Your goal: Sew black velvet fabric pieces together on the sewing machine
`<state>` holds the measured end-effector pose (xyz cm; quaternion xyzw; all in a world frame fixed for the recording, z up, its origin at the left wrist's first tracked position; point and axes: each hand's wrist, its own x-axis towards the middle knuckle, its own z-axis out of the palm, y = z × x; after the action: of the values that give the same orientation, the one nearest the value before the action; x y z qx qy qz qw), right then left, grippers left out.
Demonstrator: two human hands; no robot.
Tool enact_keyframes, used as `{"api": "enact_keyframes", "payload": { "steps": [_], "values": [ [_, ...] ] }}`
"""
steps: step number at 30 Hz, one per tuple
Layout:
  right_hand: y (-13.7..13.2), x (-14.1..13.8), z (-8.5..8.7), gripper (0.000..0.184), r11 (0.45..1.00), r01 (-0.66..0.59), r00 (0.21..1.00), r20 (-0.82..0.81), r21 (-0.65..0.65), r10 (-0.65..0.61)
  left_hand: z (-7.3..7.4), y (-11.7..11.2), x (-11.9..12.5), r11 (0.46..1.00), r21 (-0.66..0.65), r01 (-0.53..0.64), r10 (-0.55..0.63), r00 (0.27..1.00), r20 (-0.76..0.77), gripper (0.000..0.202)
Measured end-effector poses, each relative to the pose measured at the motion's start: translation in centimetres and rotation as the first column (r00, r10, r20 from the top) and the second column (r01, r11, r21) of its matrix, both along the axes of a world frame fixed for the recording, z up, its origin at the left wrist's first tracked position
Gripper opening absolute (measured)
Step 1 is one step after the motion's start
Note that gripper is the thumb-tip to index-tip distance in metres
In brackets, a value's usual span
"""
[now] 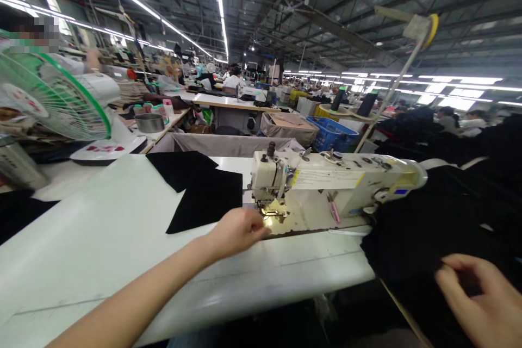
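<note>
The right hand (495,299), nearer the black cloth (424,228), appears to pinch it; the cloth spreads ahead and leftward of those fingers. The left hand (238,228) curls just before the sewing machine's (322,166) foot; whether it grasps anything, I cannot tell.

Pale, glossy worktable (101,217), black cloth pieces (210,196) flat on it beside a cream sewing machine (326,166).
</note>
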<state>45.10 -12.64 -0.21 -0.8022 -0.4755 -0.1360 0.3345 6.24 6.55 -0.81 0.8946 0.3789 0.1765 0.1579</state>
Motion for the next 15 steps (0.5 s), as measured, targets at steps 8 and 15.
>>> {"api": "enact_keyframes", "payload": {
  "steps": [8, 15],
  "values": [
    [3.1, -15.8, 2.5, 0.017, 0.674, -0.724, 0.242, -0.862, 0.144, 0.444, 1.8, -10.5, 4.4, 0.850, -0.436, 0.296, 0.051, 0.777, 0.628, 0.035],
    [5.0, -21.0, 0.2, 0.053, 0.639, -0.547, 0.465, -0.438, 0.541, 0.769, 4.7, -6.6, 2.0, 0.711, -0.703, 0.009, 0.662, 0.331, 0.673, 0.036]
  ]
}}
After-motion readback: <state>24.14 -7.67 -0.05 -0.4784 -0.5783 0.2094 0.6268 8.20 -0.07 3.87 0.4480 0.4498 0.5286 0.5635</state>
